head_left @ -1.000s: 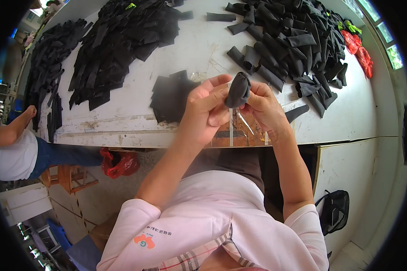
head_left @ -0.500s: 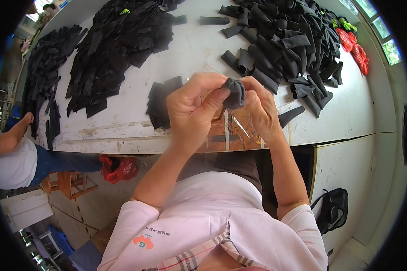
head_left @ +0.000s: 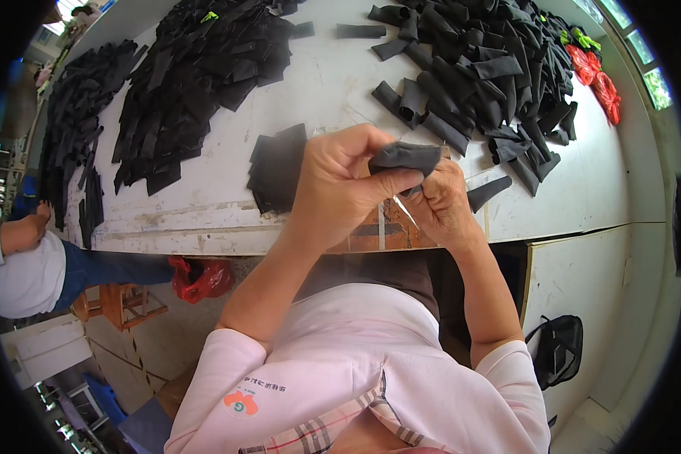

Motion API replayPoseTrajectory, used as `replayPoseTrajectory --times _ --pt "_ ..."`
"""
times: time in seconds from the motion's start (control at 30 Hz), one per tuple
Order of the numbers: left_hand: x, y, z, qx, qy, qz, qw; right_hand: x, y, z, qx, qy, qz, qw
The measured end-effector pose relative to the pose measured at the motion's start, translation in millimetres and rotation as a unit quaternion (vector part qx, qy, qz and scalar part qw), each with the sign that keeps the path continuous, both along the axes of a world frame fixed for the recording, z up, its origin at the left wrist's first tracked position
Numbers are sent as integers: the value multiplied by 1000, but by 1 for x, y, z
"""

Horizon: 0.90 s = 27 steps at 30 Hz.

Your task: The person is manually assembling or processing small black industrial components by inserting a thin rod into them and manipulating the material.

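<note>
Above the front edge of the table, my two hands hold one black fabric tube (head_left: 407, 157). My left hand (head_left: 337, 185) is closed on it, with the thumb pressed along its lower side. Closed at the other end is my right hand (head_left: 448, 198); its fingertips are partly hidden by the cloth. Beneath the hands, a thin shiny pointed strip (head_left: 405, 213) shows over a worn brown board (head_left: 367, 236). To the left lies a small stack of flat black pieces (head_left: 276, 170). Just right of my right hand rests a single black tube (head_left: 489, 193).
A heap of rolled black tubes (head_left: 469, 83) covers the back right of the white table (head_left: 325, 83). Flat black pieces (head_left: 204, 83) pile up at the left. Red plastic bags (head_left: 594, 79) lie far right. Another person (head_left: 26, 265) stands at left, near a wooden stool (head_left: 125, 304).
The black tube has turned from end-on to lying sideways and extends further right. My left hand has shifted right; my right hand has dropped slightly lower, its fingers curled more tightly.
</note>
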<state>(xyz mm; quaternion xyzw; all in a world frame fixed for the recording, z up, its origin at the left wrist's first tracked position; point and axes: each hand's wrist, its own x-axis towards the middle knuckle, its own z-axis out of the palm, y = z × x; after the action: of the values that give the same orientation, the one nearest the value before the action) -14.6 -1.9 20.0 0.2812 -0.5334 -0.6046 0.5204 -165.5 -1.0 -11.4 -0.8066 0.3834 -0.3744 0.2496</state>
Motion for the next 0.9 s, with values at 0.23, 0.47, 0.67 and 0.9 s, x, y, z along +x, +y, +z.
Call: replayPoseTrajectory --times 0.23,0.47,0.67,0.9 --pt "-13 3 -6 -110 -262 143 948 -1 3 -17 183 -44 -7 982" --pt "-8 9 -1 -37 29 85 995 -2 2 4 130 39 -15 991" --pt "10 5 -2 37 277 85 956 1 -1 16 -20 106 -43 993" --pt "17 7 -14 37 160 105 981 8 6 3 35 113 -32 993"
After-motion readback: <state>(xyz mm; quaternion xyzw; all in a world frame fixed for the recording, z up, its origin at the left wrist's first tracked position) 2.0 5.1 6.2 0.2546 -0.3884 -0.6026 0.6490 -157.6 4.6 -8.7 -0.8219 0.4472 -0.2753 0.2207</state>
